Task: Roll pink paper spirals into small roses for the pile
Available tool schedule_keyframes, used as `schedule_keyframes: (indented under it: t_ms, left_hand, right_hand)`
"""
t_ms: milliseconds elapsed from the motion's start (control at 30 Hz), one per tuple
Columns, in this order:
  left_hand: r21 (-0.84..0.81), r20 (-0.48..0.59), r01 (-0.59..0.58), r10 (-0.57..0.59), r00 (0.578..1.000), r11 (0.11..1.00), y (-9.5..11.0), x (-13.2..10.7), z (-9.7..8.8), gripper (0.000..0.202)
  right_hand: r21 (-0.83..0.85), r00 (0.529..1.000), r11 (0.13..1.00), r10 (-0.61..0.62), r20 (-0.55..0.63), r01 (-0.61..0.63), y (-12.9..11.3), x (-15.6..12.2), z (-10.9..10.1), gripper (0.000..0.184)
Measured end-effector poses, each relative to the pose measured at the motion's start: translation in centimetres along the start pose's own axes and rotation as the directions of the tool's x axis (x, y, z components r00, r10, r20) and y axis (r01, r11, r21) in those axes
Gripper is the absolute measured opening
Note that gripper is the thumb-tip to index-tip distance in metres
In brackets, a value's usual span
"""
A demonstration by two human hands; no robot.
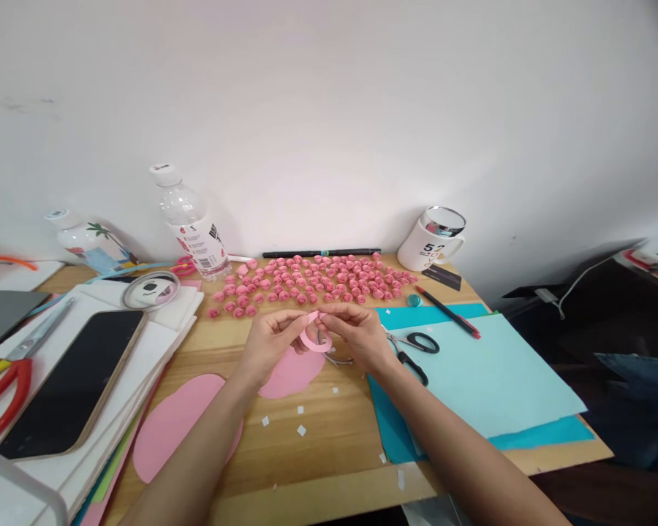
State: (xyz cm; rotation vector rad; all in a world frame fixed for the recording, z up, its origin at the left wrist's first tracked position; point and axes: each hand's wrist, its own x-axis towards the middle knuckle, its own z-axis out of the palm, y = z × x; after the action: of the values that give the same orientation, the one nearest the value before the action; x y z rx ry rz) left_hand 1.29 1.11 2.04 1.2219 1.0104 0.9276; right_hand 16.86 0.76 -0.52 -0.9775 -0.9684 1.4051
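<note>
Between my two hands is a narrow pink paper strip [316, 345], curved into a loop. My left hand [277, 334] pinches it from the left, and my right hand [356, 332] pinches it close by on the right. Beneath them lies a pink paper piece with a wavy edge [290, 376]. A larger pink paper circle [178, 416] is partly covered by my left forearm. Just beyond the hands, many small rolled pink paper roses [318, 281] spread over the wooden table [329, 453]. Black-handled scissors [417, 343] rest right of my right hand.
On the left, a phone [77, 383] and red-yellow scissors [11, 380] lie on stacked paper. A plastic bottle [191, 226] and a white mug [430, 241] stand by the wall. Light blue sheets [498, 380] and a pen [449, 313] lie right. Small white squares [301, 431] are scattered nearby.
</note>
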Motion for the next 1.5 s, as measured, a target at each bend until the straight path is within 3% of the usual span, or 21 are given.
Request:
schedule_keyframes:
  t_ms: [267,567,700,1133,1367,1500]
  left_hand:
    - [0.097,-0.003,-0.007,0.008,1.0,0.995,0.3,-0.1,0.1,0.019]
    - [0.088,-0.06,-0.028,0.033,0.998,0.996,0.3,0.0,0.0,0.018]
    - [0.106,-0.035,-0.019,0.023,0.999,0.994,0.3,0.0,0.0,0.02]
    - [0.153,-0.044,0.014,-0.007,0.999,0.988,0.3,-0.1,0.3,0.022]
    - [0.096,-0.082,0.053,-0.045,0.996,0.994,-0.2,-0.1,0.5,0.022]
    - [-0.019,-0.068,0.075,-0.076,0.995,0.997,-0.4,0.0,0.5,0.02]
  right_hand:
    - [-0.019,1.0,1.0,-0.018,0.022,0.019,0.0,-0.2,0.2,0.019]
    - [-0.12,0.994,0.988,-0.095,0.055,0.101,-0.3,-0.2,0.5,0.011]
    - [-0.14,0.993,0.983,-0.114,0.043,0.119,-0.2,-0.4,0.5,0.009]
    - [-0.123,0.991,0.985,-0.114,0.069,0.122,0.6,0.1,0.0,0.027]
    - [-0.309,0.984,0.935,-0.165,0.062,0.176,0.4,-0.5,0.4,0.024]
    - [-0.412,0.959,0.866,-0.266,0.1,0.283,0.5,-0.4,0.2,0.025]
